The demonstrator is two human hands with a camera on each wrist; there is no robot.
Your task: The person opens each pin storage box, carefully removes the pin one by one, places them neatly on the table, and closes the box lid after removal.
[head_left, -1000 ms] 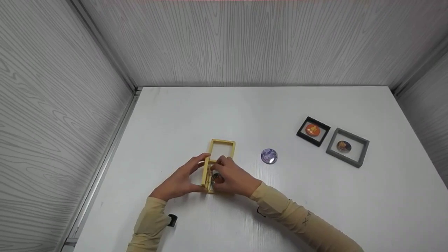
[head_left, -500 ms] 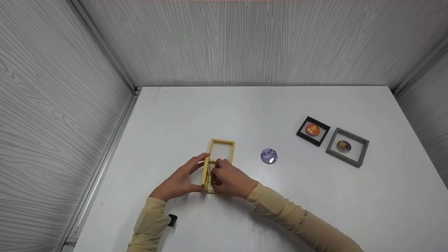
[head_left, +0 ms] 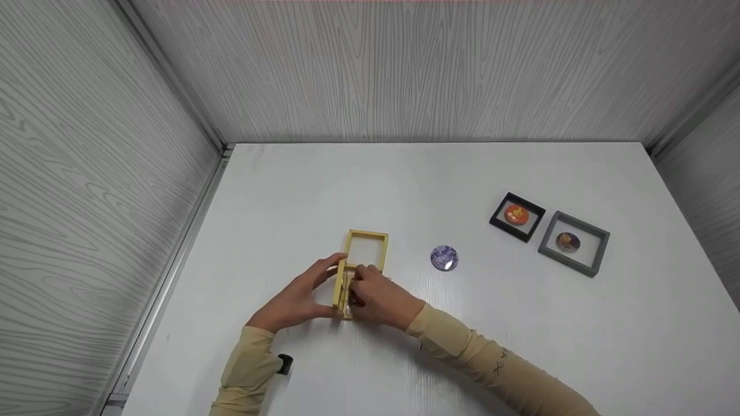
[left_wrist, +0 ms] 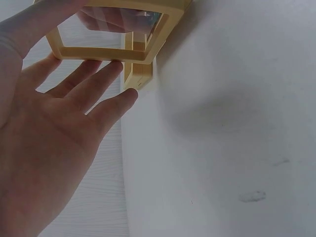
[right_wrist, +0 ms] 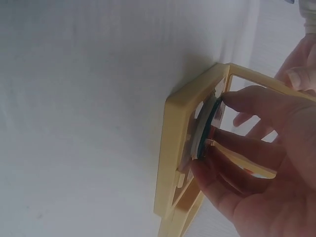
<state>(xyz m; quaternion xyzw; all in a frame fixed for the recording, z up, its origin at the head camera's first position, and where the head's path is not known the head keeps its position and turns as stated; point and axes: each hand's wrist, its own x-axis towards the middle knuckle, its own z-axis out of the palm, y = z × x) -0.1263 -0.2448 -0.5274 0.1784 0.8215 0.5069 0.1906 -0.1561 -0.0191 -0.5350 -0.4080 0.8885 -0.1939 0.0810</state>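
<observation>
My left hand [head_left: 298, 297] holds the raised leaf [head_left: 339, 286] of a yellow hinged display frame, thumb at its near end and fingers at its far end. In the left wrist view this leaf [left_wrist: 103, 53] has a clear window. Inside the open frame [right_wrist: 168, 148], my right hand [head_left: 384, 297] pinches a round badge [right_wrist: 202, 131] between thumb and fingers; in the right wrist view the badge stands tilted close over the clear film. From above, the right hand hides most of it. Another yellow frame section [head_left: 370, 234] lies flat just beyond.
A purple round badge [head_left: 444, 258] lies on the white table [head_left: 324, 185] to the right. Farther right are a black display frame [head_left: 509, 233] with an orange badge [head_left: 516, 214] and a grey display frame [head_left: 601, 254] with a dark patterned badge [head_left: 568, 241]. Panels enclose the table.
My right hand has shifted slightly left over the frame and now covers more of the badge. The left hand and the yellow frame have stayed in place.
</observation>
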